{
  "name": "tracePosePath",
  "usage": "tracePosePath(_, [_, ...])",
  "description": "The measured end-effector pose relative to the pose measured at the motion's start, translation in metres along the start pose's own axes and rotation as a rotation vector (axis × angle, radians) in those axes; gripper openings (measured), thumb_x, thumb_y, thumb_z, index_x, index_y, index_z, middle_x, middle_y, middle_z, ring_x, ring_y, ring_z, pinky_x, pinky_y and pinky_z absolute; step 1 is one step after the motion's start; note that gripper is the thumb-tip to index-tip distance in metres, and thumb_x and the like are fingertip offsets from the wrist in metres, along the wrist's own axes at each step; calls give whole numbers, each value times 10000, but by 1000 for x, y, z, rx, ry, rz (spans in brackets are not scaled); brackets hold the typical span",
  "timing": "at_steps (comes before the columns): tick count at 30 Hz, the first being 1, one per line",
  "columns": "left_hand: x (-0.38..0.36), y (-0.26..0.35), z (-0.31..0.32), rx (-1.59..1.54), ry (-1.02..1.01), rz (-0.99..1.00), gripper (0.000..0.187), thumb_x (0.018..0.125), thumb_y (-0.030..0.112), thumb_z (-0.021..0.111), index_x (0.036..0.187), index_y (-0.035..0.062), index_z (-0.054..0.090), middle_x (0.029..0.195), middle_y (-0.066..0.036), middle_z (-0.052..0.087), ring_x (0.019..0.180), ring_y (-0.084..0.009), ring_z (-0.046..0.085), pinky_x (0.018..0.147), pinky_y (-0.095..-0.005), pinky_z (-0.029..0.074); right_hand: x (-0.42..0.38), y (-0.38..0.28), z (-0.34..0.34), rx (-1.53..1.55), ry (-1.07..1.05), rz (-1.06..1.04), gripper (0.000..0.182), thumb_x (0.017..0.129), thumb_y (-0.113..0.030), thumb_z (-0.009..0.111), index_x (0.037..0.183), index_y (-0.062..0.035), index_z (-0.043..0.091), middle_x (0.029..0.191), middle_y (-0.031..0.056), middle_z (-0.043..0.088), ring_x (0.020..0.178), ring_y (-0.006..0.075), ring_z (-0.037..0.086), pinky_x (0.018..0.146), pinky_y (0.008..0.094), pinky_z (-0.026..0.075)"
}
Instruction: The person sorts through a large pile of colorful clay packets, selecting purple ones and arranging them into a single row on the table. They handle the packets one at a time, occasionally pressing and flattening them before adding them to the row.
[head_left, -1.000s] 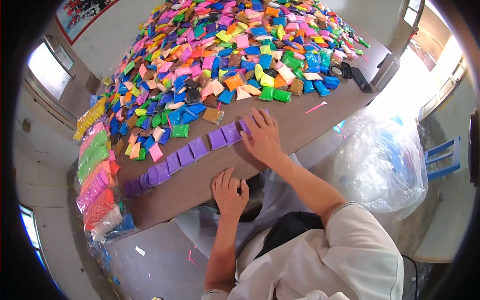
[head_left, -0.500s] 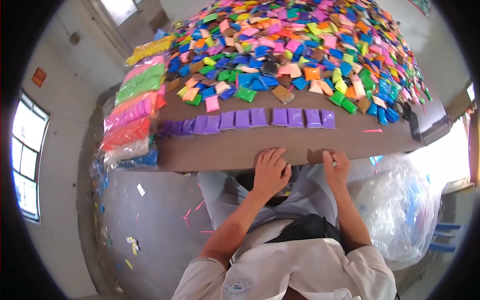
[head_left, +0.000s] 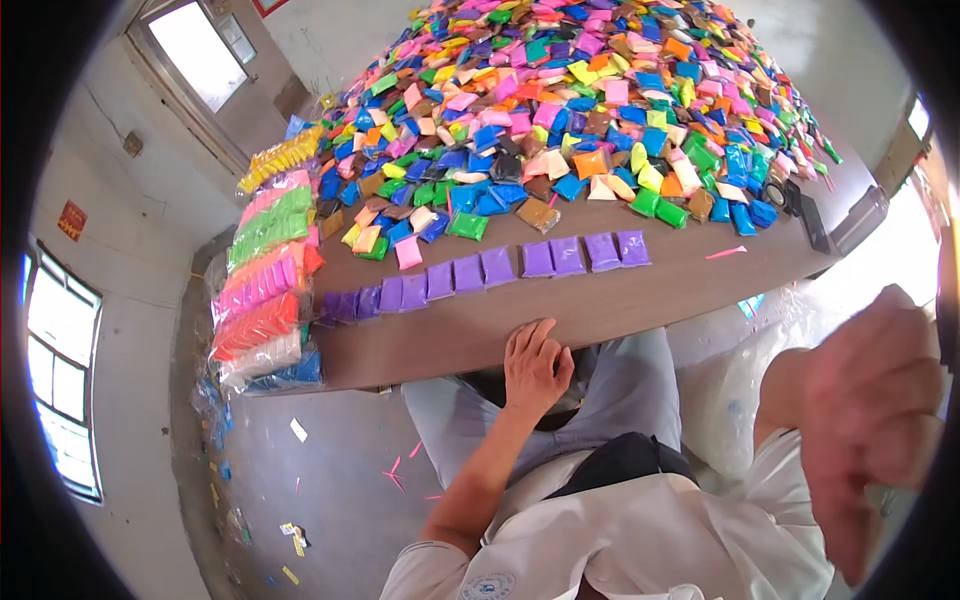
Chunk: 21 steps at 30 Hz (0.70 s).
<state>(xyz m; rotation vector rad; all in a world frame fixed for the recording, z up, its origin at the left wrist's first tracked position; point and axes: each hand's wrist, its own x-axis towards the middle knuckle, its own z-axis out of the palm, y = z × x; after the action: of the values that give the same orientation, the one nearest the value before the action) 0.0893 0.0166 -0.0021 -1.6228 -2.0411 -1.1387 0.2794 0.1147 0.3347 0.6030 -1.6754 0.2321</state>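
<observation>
My left hand [head_left: 538,370] rests at the table's front edge, its fingers loosely bent over the wood and nothing seen in them. A row of purple packets [head_left: 497,267] lies just beyond it, running from the left side to the middle of the table [head_left: 450,335]. Raised close to the camera at the far right, my right hand [head_left: 870,420] is away from the table. It looks large and blurred, with its fingers bent downward; whether it holds anything cannot be made out.
A big heap of mixed coloured packets [head_left: 580,110] covers the back of the table. Bagged packets sorted by colour [head_left: 262,260] line the left side. At the right stand a black device [head_left: 815,220] and a pink strip [head_left: 727,252]. A clear plastic bag [head_left: 720,400] sits beside my leg.
My right hand has left the table edge and come up to the right, near the camera. My left hand stays at the edge. The view has shifted slightly; the purple row looks the same.
</observation>
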Motion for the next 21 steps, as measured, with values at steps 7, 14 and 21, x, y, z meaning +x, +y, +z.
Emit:
tracePosePath(7, [-3, 1, -1, 33, -17, 6, 178, 773, 112, 704, 782, 75, 530, 1239, -135, 634, 1134, -357, 573, 986, -499, 434, 37, -4, -17, -76, 6, -210, 87, 857, -45, 587, 907, 7, 634, 657, 72, 553, 550, 193, 508, 554, 345, 426])
tracePosePath(14, [-2, 6, -2, 61, -14, -1, 157, 781, 145, 708, 793, 80, 565, 1225, -130, 644, 1135, -329, 587, 984, -498, 442, 39, -10, -47, -248, 16, -189, 87, 864, -42, 581, 914, 10, 629, 660, 75, 555, 553, 199, 514, 560, 345, 433])
tracePosePath(21, [-4, 3, -2, 59, 31, 40, 167, 754, 162, 696, 763, 95, 544, 1185, -131, 661, 1096, -347, 608, 966, -508, 449, 36, -13, -86, -486, 75, -56, 87, 870, -38, 575, 920, 13, 625, 663, 78, 557, 555, 205, 520, 566, 345, 439])
